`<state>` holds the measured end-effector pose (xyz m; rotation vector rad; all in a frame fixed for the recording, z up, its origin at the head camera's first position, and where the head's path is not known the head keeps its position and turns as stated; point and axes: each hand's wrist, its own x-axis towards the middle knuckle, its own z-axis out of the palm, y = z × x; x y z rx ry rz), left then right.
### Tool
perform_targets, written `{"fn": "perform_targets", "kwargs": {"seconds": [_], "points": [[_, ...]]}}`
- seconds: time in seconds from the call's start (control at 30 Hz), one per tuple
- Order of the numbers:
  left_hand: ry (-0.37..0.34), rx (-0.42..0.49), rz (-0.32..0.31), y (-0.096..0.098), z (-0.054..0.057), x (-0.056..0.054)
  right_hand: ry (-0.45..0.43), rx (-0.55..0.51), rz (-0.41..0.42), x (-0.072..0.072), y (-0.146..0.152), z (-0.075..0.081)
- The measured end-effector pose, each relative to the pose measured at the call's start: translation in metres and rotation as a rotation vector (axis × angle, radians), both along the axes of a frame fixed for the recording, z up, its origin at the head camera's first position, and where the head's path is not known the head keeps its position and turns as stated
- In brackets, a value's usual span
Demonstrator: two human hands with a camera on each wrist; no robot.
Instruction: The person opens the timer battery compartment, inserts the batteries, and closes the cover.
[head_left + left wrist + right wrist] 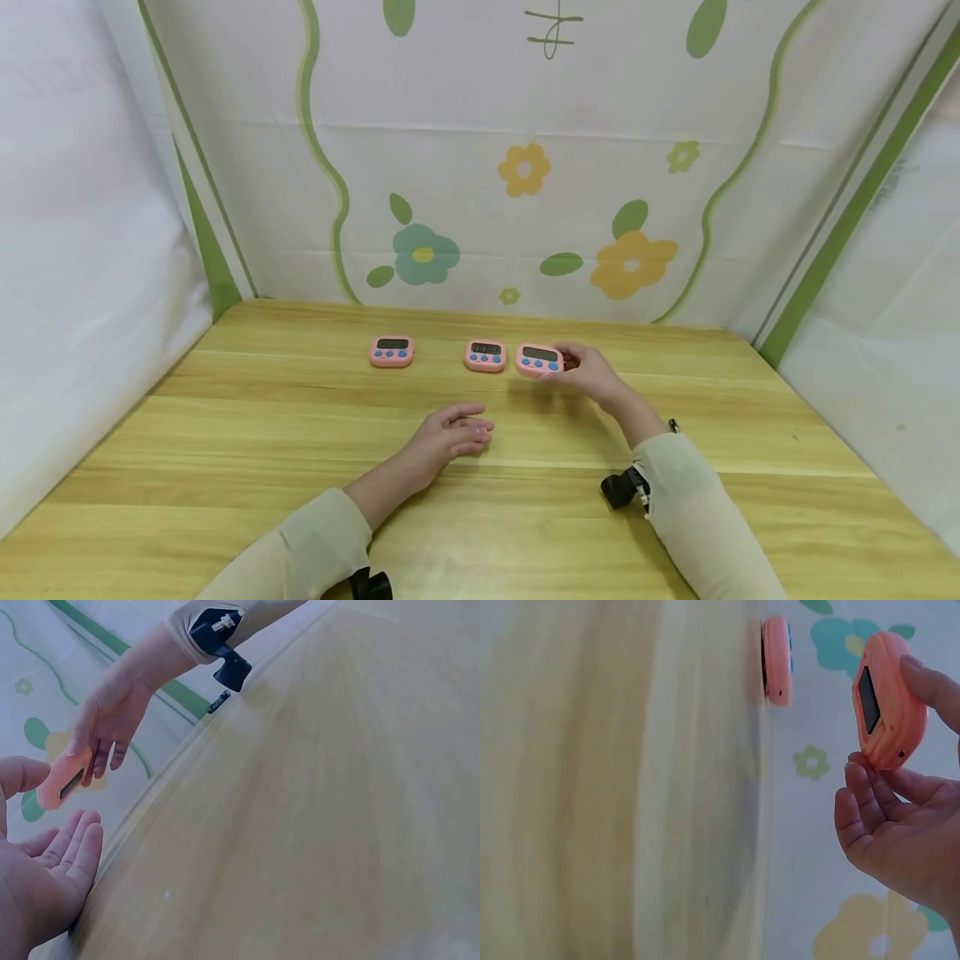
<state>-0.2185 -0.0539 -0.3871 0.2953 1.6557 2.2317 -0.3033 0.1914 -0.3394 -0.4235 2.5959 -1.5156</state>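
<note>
Between the thumb and fingers of my right hand [592, 372] is a pink digital timer [539, 360] with blue buttons, pinched at its right side. In the right wrist view that timer [892, 705] hangs above the wooden surface, its back with a dark recess showing. A second pink timer [485, 356] lies just left of it, dark digits on its display. Farther left lies a third pink timer [392, 352]. My left hand [447, 435] is nearer to me, its fingers relaxed and holding nothing; the left wrist view shows its palm [45, 892].
The wooden table [262, 450] meets a white cloth backdrop [450, 108] with printed flowers just behind the timers. White cloth side walls [82, 250] stand left and right. A black wrist camera [621, 489] is strapped at the right sleeve, and another black camera [372, 585] at the left.
</note>
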Motion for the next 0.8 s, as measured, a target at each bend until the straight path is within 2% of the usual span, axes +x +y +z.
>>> {"fn": "perform_targets", "kwargs": {"seconds": [0.33, 0.53, 0.8], "points": [[-0.008, 0.013, 0.009, -0.001, -0.001, -0.001, 0.006, -0.012, 0.044, 0.034, -0.028, 0.013], [0.004, 0.005, 0.011, -0.002, 0.0, -0.001, -0.045, -0.046, 0.07, 0.062, -0.044, 0.025], [0.011, 0.009, 0.03, -0.001, -0.001, -0.001, -0.058, -0.088, 0.106, 0.064, -0.048, 0.004]]}}
